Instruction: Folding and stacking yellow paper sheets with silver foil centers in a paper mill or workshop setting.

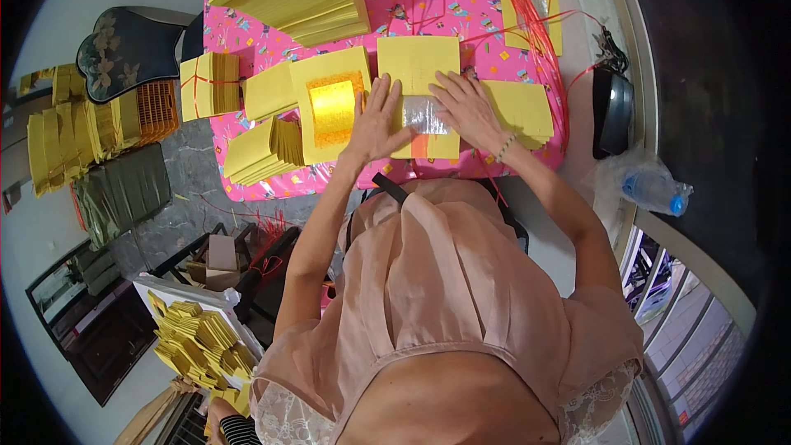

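Observation:
A yellow paper sheet with a silver foil patch (426, 114) lies before me on the table, its far part (418, 62) a plain yellow flap. My left hand (377, 122) rests flat along its left side, fingers stretched out, between it and a yellow sheet with a gold foil patch (333, 111). On the right edge lies my right hand (471, 110), palm down with fingers extended. Neither hand grips anything. To the right is a stack of plain yellow paper (521, 111). Folded yellow papers (264, 151) lie at the left.
A tall yellow paper stack (301, 0) stands at the far left of the pink table cover (404, 8). Near it is a bundle tied with red string (210, 85). Long red strings (527, 16) run along the right. A plastic bottle (655, 191) lies beyond the table's right edge.

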{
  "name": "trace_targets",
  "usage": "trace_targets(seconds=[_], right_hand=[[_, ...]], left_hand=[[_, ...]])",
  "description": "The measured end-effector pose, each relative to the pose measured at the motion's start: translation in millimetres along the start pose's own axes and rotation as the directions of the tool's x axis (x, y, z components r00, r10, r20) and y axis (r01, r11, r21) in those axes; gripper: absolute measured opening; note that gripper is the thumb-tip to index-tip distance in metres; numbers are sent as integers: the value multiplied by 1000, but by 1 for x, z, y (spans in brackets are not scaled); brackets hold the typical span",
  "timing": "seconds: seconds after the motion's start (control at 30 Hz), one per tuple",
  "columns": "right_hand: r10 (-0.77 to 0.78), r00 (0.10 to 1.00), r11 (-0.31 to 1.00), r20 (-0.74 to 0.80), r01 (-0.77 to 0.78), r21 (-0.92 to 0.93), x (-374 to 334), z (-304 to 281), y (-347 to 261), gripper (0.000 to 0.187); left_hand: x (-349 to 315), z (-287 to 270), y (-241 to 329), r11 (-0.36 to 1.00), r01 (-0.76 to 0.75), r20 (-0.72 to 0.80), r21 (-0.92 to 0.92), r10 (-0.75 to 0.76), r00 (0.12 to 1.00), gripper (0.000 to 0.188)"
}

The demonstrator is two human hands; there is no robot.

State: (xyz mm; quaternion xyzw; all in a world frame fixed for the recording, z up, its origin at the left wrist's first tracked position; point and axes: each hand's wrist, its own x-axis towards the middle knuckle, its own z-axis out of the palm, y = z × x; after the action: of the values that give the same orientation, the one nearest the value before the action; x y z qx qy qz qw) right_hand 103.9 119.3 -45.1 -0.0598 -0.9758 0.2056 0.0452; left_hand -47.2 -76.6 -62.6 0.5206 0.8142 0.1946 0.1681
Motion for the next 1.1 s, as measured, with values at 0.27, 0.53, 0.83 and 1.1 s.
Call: trace_targets(seconds=[0.27,0.53,0.83,1.1], right_hand=[[-227,966,972,-124,218,-87,25,-2,39,36],[-346,895,938,-281,333,-92,28,-11,44,25],[-158,899,987,-408,138,-79,-24,-64,40,26],[154,884,984,-442,-177,-12,-124,-79,51,25]], left_hand=[[24,-25,-4,993,2,-184,-114,-23,983,41],[56,-27,4,794,274,-230,-542,-454,861,59],[87,-9,48,225,184,16,-957,-591,806,85],[97,42,120,-39,388,384,-921,-263,885,68]])
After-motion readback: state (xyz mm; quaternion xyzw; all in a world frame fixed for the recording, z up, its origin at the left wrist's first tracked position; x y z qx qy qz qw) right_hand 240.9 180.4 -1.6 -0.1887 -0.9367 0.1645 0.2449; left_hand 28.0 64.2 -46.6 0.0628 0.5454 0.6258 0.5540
